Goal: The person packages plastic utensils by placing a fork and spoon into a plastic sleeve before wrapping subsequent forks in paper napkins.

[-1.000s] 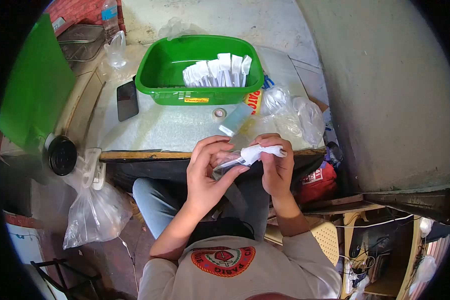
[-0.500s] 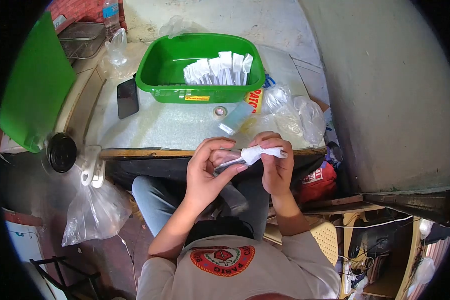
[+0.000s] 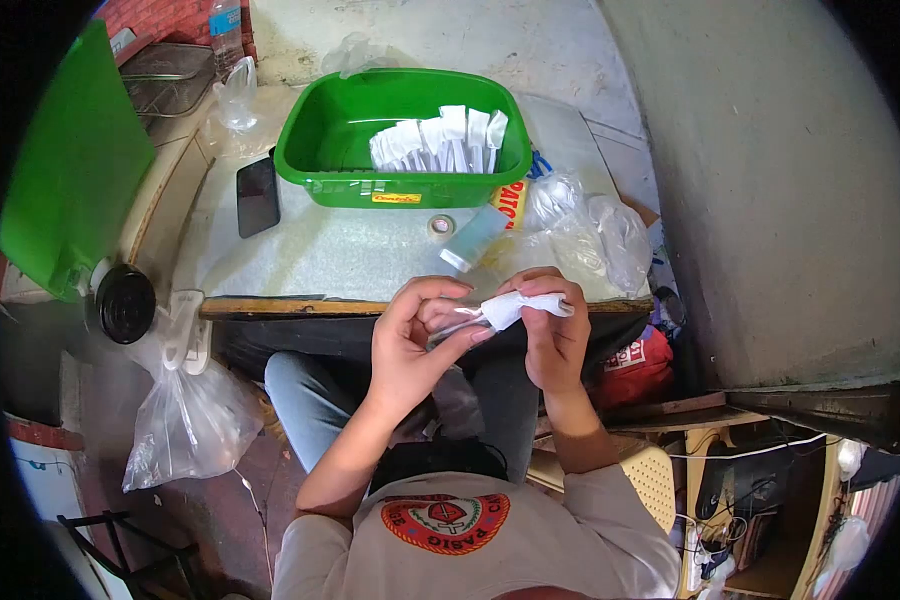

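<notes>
My left hand (image 3: 415, 335) curls round the clear, shiny plastic end of a slim bundle, with its thumb pressed along it. The bundle's other end is a folded white napkin (image 3: 505, 309), or similar soft white paper. My right hand (image 3: 553, 330) pinches that white end between thumb and fingers. What lies inside the clear part is too small to make out. Both hands are just off the table's front edge, above my lap. Beyond them, a green basin (image 3: 405, 190) holds several similar white-topped bundles (image 3: 435, 140), lined up side by side.
On the table (image 3: 320, 255) are a dark phone (image 3: 258, 198), a tape roll (image 3: 441, 227), a pale clear packet (image 3: 473, 238) and crumpled plastic bags (image 3: 595, 230). A large clear bag (image 3: 195, 420) hangs at the left edge. A grey wall (image 3: 770, 180) stands to the right.
Both hands keep nearly the same place and grip on the white bundle. The clear end in my left hand has shifted slightly.
</notes>
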The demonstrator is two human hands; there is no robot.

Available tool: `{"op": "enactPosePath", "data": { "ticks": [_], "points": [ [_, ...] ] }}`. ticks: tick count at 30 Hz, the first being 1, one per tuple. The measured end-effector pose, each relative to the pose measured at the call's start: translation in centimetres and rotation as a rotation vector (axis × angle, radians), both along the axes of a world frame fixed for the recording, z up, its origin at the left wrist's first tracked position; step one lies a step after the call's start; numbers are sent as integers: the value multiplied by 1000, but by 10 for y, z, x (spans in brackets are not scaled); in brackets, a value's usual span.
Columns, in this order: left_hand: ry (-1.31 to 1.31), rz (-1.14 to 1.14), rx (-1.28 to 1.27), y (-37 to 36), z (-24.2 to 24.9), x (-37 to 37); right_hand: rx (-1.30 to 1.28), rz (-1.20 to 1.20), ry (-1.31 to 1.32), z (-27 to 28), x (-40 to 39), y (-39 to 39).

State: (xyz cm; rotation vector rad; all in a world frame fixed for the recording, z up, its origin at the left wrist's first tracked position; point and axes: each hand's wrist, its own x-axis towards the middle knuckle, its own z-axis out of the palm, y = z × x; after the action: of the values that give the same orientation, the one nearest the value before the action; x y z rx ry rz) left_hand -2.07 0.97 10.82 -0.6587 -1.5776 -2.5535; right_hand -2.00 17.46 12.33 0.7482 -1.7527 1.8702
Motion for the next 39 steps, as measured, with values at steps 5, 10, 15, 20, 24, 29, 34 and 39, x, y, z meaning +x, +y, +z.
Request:
{"op": "enactPosePath", "data": {
  "ticks": [5,10,15,20,24,29,34,39],
  "points": [
    [78,59,3,3,-3,0,-21,25,-23,0,1,1],
    [96,108,-15,3,-3,1,42,-10,-31,5,1,3],
    [204,234,-96,4,-2,1,52,-18,-15,5,1,5],
    [257,319,-148,6,2,1,60,-33,23,5,0,6],
    [389,382,-299,-2,-1,-1,23,-32,67,7,-1,2],
    [460,537,-440,-1,6,2,5,-33,97,5,-2,-1],
    [431,545,-442,0,8,0,125,-107,154,8,-2,-2],
    [388,512,-493,-1,13,0,-4,-26,139,4,-3,-4]
  ]
}}
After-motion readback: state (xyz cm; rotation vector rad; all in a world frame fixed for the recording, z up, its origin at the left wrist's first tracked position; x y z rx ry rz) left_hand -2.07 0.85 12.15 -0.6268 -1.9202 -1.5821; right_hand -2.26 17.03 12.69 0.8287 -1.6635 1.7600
